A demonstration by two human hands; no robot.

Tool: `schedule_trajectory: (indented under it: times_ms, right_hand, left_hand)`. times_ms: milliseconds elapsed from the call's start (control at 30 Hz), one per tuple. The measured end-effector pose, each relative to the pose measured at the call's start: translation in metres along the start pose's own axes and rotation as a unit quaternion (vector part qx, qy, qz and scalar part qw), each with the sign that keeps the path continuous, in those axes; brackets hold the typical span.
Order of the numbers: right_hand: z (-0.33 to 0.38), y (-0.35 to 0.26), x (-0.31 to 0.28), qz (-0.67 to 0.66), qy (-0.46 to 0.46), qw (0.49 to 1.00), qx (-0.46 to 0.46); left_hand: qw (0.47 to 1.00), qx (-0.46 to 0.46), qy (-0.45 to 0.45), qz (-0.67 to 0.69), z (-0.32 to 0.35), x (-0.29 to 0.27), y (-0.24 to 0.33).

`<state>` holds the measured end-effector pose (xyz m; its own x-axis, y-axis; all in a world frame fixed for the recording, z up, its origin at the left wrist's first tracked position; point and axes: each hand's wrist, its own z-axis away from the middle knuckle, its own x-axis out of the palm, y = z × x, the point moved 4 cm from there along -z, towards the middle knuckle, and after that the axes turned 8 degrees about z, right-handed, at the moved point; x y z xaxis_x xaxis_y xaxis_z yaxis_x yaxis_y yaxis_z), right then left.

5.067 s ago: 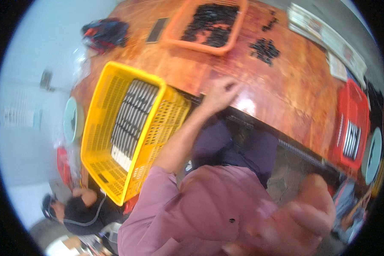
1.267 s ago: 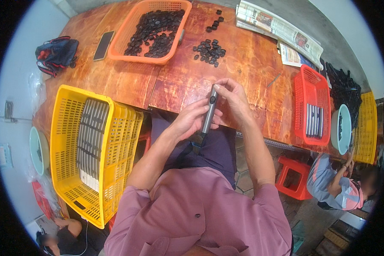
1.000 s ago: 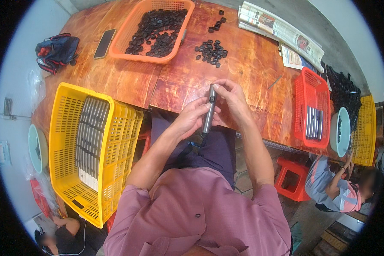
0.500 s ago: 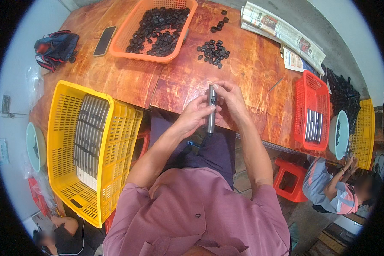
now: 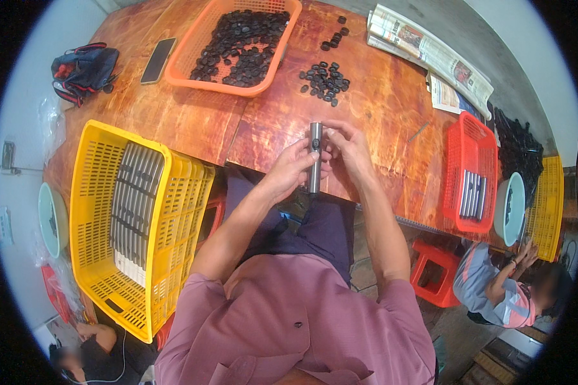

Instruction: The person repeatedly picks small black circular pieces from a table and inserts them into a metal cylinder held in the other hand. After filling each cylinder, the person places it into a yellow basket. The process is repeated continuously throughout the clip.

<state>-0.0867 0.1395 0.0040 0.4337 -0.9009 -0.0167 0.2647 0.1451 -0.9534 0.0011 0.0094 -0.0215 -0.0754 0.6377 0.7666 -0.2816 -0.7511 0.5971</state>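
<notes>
A slim silvery metal tube [image 5: 315,173] stands almost upright in the view, over the table's near edge. My left hand [image 5: 291,168] is closed round it, thumb across its front. A small black oval piece [image 5: 315,144] sits on the tube's upper front, above that thumb. My right hand [image 5: 351,149] is at the tube's upper right side, its fingers bent in against it; some fingertips are hidden behind it. Beyond my hands, loose black oval pieces [image 5: 326,82] lie in a cluster on the wooden table [image 5: 263,138].
An orange basket [image 5: 237,89] of black pieces stands at the back, beside a phone [image 5: 158,61]. A yellow crate [image 5: 167,256] with metal tubes is at left. Right: a red basket [image 5: 453,167] with tubes, a pale green bowl [image 5: 504,218], newspapers [image 5: 424,48], and another person [image 5: 494,282].
The tube has risen a little and shifted slightly left in my left hand. My right thumb has moved off its top end to its right side.
</notes>
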Motion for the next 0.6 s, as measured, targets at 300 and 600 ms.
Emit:
schedule_trajectory:
  times_ms: [300, 600]
  right_hand:
    - [-0.030, 0.019, -0.031, 0.204, 0.120, 0.963, -0.130]
    - [-0.048, -0.024, -0.016, 0.454, 0.221, 0.833, -0.225]
  left_hand:
    - [0.999, 0.013, 0.028, 0.024, 0.001, 0.002, 0.000]
    - [0.999, 0.014, 0.045, 0.012, 0.002, 0.004, 0.002]
